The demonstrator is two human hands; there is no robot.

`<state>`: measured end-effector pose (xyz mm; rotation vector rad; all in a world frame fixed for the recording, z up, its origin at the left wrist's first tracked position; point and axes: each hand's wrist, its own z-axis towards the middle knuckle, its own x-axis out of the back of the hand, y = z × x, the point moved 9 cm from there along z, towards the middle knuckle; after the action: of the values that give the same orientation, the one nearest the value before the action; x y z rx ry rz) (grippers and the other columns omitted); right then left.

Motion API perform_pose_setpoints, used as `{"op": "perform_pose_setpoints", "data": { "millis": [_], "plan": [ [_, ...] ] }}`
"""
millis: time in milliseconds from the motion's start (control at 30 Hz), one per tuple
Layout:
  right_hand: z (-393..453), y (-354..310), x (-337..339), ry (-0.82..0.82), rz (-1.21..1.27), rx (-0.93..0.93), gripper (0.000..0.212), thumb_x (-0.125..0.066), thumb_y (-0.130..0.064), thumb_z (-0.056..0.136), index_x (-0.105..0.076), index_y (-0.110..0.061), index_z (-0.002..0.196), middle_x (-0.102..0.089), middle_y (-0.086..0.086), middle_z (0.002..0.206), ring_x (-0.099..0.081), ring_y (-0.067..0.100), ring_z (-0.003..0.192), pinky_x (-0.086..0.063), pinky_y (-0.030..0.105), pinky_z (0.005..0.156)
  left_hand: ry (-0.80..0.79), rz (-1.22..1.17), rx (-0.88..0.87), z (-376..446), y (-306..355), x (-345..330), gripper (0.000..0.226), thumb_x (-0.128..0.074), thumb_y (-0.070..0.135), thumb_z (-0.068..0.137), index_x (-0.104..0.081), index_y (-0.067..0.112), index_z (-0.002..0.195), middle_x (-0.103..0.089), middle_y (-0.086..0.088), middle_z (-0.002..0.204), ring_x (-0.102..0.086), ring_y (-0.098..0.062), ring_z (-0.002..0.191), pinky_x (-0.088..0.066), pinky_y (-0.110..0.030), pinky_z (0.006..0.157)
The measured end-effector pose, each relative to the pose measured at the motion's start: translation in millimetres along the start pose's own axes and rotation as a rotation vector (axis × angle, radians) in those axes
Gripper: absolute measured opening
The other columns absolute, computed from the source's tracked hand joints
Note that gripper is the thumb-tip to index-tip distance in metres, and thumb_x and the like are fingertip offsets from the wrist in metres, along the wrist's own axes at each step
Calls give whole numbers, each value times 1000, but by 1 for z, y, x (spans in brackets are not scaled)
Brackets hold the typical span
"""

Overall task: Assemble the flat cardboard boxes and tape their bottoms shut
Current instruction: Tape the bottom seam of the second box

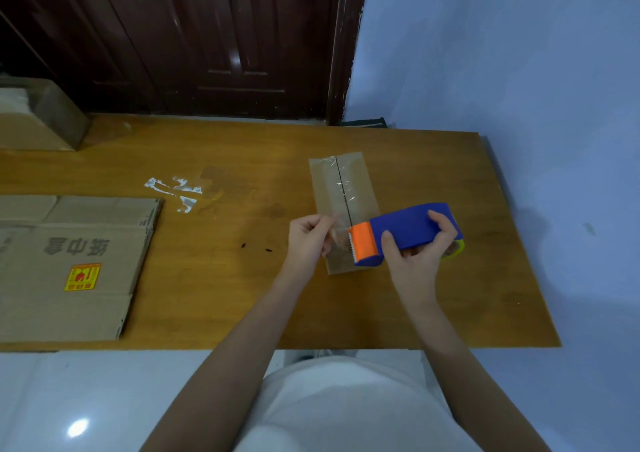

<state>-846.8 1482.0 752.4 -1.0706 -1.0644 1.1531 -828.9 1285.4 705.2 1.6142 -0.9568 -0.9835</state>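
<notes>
Fingers (320,225) of left hand (306,244) pinching loose clear tape end (341,232); right hand (420,244) wrapped round blue-orange tape dispenser (398,233). Both over near end of small box (341,206), bottom up on table (242,244), far part of seam already taped. Risk: tape folding onto itself or landing off the seam if pulled skewed. Flat cardboard boxes (72,264) stacked at left, unassembled. Box contents: cannot tell, closed side up.
</notes>
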Motion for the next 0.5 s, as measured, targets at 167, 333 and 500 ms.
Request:
{"op": "perform_pose_setpoints", "data": {
  "millis": [167,333,500],
  "plan": [
    [3,0,-1,-21,-40,24,64,-67,7,81,-28,-24,120,-45,-7,111,-60,2,88,-54,20,70,36,140,10,-3,6,-1,42,-53,13,95,-56,6,54,-51,0,51,-45,-2,45,-38,-15,52],
    [8,1,6,7,-64,33,63,-67,7,80,-28,-22,120,-45,-10,109,-60,-2,87,-52,16,69,46,374,123,-12,-2,11,32,-54,21,91,-67,17,62,-68,-3,68,-66,-21,70,-57,-42,70],
    [10,4,7,19,-76,-3,63,-67,5,81,-26,-18,124,-43,-13,107,-58,-7,83,-51,14,69,-32,487,140,-29,8,5,21,-54,32,93,-64,17,82,-68,-4,85,-64,-20,85,-53,-39,78]
  ]
}}
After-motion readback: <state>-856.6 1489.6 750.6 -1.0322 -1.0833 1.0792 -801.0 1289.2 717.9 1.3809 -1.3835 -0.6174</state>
